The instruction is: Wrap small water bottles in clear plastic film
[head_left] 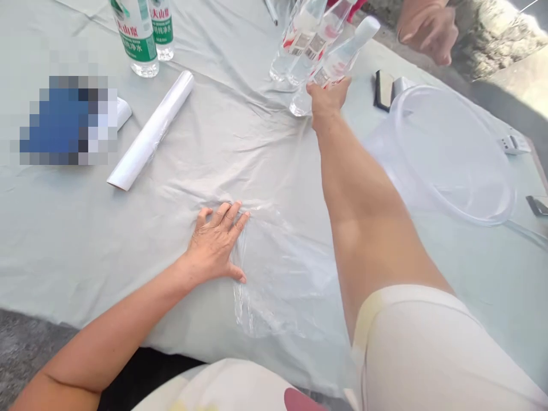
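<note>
My left hand (218,242) lies spread on a thin sheet of clear plastic film (286,285), pressing it to the cloth-covered table. At the far side, my right hand (329,101) is wrapped round the lower part of a clear water bottle (338,60) with a white cap. The bottle leans to the right, its base close to the table. Two similar bottles (295,40) stand just left of it, their tops cut off by the frame. A roll of clear film (152,131) rests on the cloth to the left of my hands.
Green-labelled water bottles (139,43) stand at the back left, near a blurred-out blue item (62,123). To the right lies a translucent plastic tub (456,214), with small dark-and-white objects (384,90) beside it. Another person's hand (432,31) is beyond the table's far edge.
</note>
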A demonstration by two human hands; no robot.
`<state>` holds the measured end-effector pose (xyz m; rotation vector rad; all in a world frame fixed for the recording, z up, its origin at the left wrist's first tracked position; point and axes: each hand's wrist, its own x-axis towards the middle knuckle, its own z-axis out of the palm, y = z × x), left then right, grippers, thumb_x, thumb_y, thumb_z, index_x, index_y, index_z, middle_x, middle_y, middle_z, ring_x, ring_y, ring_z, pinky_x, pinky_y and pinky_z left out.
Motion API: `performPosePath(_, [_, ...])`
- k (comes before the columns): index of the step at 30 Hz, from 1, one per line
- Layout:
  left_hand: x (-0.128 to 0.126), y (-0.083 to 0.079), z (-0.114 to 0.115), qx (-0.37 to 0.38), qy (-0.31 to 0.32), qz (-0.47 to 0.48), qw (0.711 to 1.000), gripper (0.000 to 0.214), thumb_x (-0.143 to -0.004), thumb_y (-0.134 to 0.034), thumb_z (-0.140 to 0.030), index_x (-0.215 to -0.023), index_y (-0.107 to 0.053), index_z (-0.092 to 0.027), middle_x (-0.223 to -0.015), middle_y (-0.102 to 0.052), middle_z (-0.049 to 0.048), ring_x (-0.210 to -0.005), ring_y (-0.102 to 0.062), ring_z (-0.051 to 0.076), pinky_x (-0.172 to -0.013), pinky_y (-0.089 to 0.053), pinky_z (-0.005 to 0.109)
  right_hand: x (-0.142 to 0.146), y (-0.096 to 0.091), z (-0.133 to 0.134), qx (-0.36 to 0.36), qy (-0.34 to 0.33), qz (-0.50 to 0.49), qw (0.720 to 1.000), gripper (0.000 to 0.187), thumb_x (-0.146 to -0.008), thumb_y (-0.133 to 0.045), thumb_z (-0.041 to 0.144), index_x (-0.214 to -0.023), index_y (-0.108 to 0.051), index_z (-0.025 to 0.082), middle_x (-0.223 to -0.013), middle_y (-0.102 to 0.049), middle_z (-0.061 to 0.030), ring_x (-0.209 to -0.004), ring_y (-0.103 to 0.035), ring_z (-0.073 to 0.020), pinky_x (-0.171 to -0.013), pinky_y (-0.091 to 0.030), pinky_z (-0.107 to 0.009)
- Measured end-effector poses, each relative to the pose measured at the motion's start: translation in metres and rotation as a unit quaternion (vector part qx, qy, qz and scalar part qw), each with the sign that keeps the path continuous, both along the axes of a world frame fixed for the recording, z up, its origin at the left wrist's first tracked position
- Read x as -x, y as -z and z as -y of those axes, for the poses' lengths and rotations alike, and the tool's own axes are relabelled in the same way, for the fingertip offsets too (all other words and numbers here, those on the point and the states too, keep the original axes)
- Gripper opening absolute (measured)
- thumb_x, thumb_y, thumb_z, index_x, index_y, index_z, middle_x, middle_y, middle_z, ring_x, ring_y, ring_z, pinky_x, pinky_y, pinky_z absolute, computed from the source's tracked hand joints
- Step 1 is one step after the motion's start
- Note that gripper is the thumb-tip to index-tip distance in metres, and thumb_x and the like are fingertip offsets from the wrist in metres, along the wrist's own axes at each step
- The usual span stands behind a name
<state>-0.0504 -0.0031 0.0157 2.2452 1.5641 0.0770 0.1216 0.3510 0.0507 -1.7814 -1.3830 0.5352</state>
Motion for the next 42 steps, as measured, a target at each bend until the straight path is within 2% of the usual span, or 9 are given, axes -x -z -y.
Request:
performPosePath(7, [0.000,-0.002,0.002,0.006,0.009,-0.008,1.000,0.137,-0.051,-0.082,-0.076,-0.161,-0.027,-0.015,-0.169,-0.017,0.0197,-0.151,-0.017,0.041,-0.118,-0.014,0.055,-0.037,-0.051,0.183,0.115,-0.114,-0.223,0.961,0.027,-0.098,-0.040,0.036,-0.100,-0.059,0.017,-0.088,-0.063,-0.0005,-0.075,-0.062,-0.0080,-0.069,-0.048,-0.025])
performPosePath(9, [0.000,-0.003,0.002,0.004,0.011,-0.004,1.000,0.136,-0.052,-0.081,-0.075,-0.160,-0.027,-0.014,-0.169,-0.016,0.0201,-0.151,-0.016,0.042,-0.118,-0.013,0.055,-0.053,-0.059,0.250,0.174,-0.245,-0.343,0.890,0.030,-0.084,-0.063,0.048,-0.094,-0.060,0.021,-0.072,-0.057,0.0026,-0.060,-0.052,-0.0091,-0.056,-0.044,-0.024])
performPosePath(11, [0.000,-0.002,0.003,-0.001,0.010,0.005,1.000,0.134,-0.053,-0.081,-0.074,-0.160,-0.028,-0.014,-0.169,-0.018,0.0205,-0.150,-0.016,0.043,-0.118,-0.012,0.055,-0.064,-0.056,0.310,0.302,-0.292,-0.357,0.834,0.045,-0.067,-0.080,0.056,-0.091,-0.062,0.022,-0.066,-0.056,0.0032,-0.058,-0.051,-0.0113,-0.054,-0.043,-0.026])
performPosePath(15, [0.000,-0.001,0.005,-0.012,0.008,0.009,1.000,0.132,-0.053,-0.082,-0.072,-0.159,-0.029,-0.014,-0.168,-0.019,0.0214,-0.149,-0.016,0.045,-0.117,-0.012,0.056,-0.065,-0.029,0.382,0.396,-0.289,-0.239,0.838,0.043,-0.078,-0.074,0.055,-0.103,-0.068,0.020,-0.092,-0.071,-0.0059,-0.075,-0.065,-0.0184,-0.063,-0.049,-0.029])
performPosePath(24, [0.000,-0.003,0.007,-0.019,0.010,0.003,1.000,0.124,-0.058,-0.080,-0.065,-0.158,-0.031,-0.010,-0.167,-0.021,0.0227,-0.150,-0.018,0.041,-0.118,-0.013,0.055,-0.031,-0.007,0.383,0.369,-0.263,-0.138,0.881,0.048,-0.089,-0.060,0.062,-0.114,-0.066,0.021,-0.115,-0.071,-0.0077,-0.094,-0.068,-0.0212,-0.076,-0.054,-0.032])
performPosePath(28, [0.002,-0.001,0.009,-0.026,0.013,0.032,0.999,0.123,-0.057,-0.082,-0.065,-0.158,-0.032,-0.015,-0.167,-0.021,0.0221,-0.150,-0.019,0.042,-0.117,-0.012,0.057,-0.026,-0.013,0.394,0.310,-0.228,0.038,0.922,0.063,-0.088,-0.053,0.073,-0.125,-0.062,0.023,-0.110,-0.070,-0.0078,-0.089,-0.067,-0.0229,-0.074,-0.052,-0.035])
performPosePath(32, [0.008,-0.007,0.008,-0.003,0.011,0.081,0.997,0.117,-0.064,-0.079,-0.066,-0.160,-0.029,-0.021,-0.167,-0.023,0.0210,-0.151,-0.020,0.042,-0.117,-0.015,0.057,-0.031,-0.013,0.406,0.278,-0.217,0.186,0.917,0.069,-0.093,-0.036,0.076,-0.134,-0.058,0.026,-0.091,-0.070,-0.0050,-0.079,-0.066,-0.0240,-0.075,-0.049,-0.039])
performPosePath(37, [0.015,-0.018,0.003,0.016,-0.057,0.174,0.983,0.083,-0.089,-0.058,-0.053,-0.159,-0.028,-0.022,-0.156,-0.044,0.0157,-0.146,-0.035,0.034,-0.117,-0.022,0.053,-0.055,-0.005,0.397,0.238,-0.195,0.134,0.942,0.065,-0.095,-0.033,0.072,-0.129,-0.062,0.025,-0.095,-0.072,-0.0059,-0.084,-0.068,-0.0240,-0.081,-0.051,-0.041])
performPosePath(42, [0.013,-0.025,-0.008,0.017,-0.181,0.221,0.958,0.051,-0.096,-0.042,-0.031,-0.144,-0.051,-0.016,-0.126,-0.067,0.0109,-0.120,-0.059,0.027,-0.104,-0.041,0.042,-0.061,-0.001,0.343,0.118,-0.176,0.123,0.969,0.046,-0.092,-0.053,0.042,-0.132,-0.059,0.021,-0.128,-0.066,-0.0092,-0.077,-0.067,-0.0175,-0.086,-0.053,-0.041])
